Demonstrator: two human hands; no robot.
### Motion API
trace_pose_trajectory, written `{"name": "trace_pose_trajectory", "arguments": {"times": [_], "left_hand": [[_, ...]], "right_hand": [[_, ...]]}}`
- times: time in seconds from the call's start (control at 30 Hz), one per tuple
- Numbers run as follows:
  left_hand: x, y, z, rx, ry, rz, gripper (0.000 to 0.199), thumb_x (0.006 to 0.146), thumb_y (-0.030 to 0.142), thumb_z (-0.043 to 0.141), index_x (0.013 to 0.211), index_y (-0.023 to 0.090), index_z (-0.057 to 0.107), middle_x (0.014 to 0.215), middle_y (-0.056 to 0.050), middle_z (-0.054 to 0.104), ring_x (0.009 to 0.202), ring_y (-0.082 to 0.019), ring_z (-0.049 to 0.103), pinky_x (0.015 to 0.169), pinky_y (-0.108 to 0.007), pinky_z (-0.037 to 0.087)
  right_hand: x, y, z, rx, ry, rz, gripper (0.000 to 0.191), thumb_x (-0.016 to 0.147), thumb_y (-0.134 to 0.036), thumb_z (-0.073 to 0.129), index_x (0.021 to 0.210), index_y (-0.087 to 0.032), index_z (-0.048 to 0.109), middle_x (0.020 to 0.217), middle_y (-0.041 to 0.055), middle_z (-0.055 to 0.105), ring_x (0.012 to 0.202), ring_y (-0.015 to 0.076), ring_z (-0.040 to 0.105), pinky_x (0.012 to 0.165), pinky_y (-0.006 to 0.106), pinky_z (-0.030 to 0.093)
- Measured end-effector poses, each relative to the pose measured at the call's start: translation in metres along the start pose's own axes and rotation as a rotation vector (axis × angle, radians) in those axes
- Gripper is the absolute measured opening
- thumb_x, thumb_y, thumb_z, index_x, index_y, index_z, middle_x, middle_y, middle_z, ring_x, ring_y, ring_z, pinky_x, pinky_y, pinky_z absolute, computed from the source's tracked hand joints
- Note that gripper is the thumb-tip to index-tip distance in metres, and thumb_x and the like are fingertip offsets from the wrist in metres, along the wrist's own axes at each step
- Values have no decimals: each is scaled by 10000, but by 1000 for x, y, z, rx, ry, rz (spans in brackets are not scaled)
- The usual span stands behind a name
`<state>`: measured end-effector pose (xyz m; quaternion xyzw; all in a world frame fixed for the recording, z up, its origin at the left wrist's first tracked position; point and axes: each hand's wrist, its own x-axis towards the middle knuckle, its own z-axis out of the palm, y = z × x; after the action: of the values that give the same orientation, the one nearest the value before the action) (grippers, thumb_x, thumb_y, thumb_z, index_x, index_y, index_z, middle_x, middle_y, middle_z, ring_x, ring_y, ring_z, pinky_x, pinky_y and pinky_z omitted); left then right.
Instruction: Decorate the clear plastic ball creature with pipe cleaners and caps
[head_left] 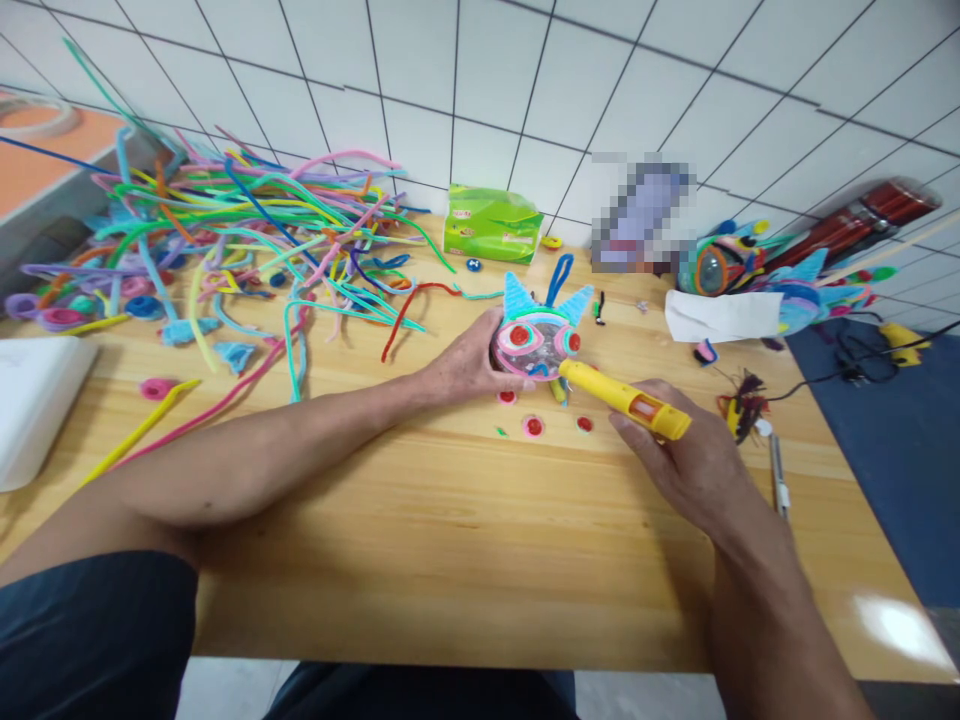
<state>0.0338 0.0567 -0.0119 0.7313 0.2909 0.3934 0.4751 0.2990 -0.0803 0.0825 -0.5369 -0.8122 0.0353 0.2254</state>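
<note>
My left hand (474, 358) is wrapped round the side of a small craft animal head (538, 350) made of pipe cleaners, with blue pointed ears, a blue loop on top and red-centred eyes. In my right hand (686, 450) is a yellow glue gun (626, 398), its front end pointing at the lower right of the head. Whether the nozzle touches the head I cannot tell. On the table just below lie a pink-rimmed red disc (533, 427) and another red disc (584, 425).
A tangled heap of coloured pipe cleaners (247, 210) spreads across the back left. Behind the head stands a green tissue pack (491, 225). To the right are other craft pieces (720, 265), a white paper (720, 316), a red flask (855, 222), a utility knife (779, 480) and a black cord (806, 380).
</note>
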Motion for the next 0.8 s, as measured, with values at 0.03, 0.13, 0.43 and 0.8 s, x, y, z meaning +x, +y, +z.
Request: {"name": "trace_pose_trajectory", "arguments": {"times": [0.03, 0.13, 0.43, 0.8], "left_hand": [[0, 0, 0, 3, -1, 3, 818, 719, 448, 971, 1369, 207, 537, 1380, -132, 676, 1297, -323, 663, 1117, -502, 579], [1, 1, -1, 8, 0, 9, 807, 716, 440, 973, 1355, 202, 541, 1394, -140, 666, 1309, -332, 656, 1124, -507, 572], [0, 0, 0, 8, 2, -20, 787, 712, 411, 980, 1338, 208, 549, 1346, -127, 684, 1275, -329, 676, 1127, -522, 573], [0, 2, 0, -12, -2, -14, 773, 724, 413, 968, 1338, 207, 546, 1360, -135, 681, 1275, -330, 679, 1110, -523, 588]], "right_hand": [[0, 0, 0, -2, 2, -2, 119, 1067, -363, 577, 1090, -260, 633, 928, 40, 742, 724, 206, 705, 636, 314, 510], [0, 0, 0, 2, -3, 6, 124, 1065, -360, 578, 1101, -258, 639, 908, 38, 737, 725, 209, 707, 644, 316, 522], [-1, 0, -1, 19, -12, 20, 117, 1060, -366, 585, 1079, -263, 637, 898, 34, 732, 729, 213, 709, 629, 323, 508], [1, -2, -3, -12, -24, 3, 109, 1060, -361, 572, 1068, -264, 623, 848, 21, 712, 661, 196, 673, 588, 314, 469]]}}
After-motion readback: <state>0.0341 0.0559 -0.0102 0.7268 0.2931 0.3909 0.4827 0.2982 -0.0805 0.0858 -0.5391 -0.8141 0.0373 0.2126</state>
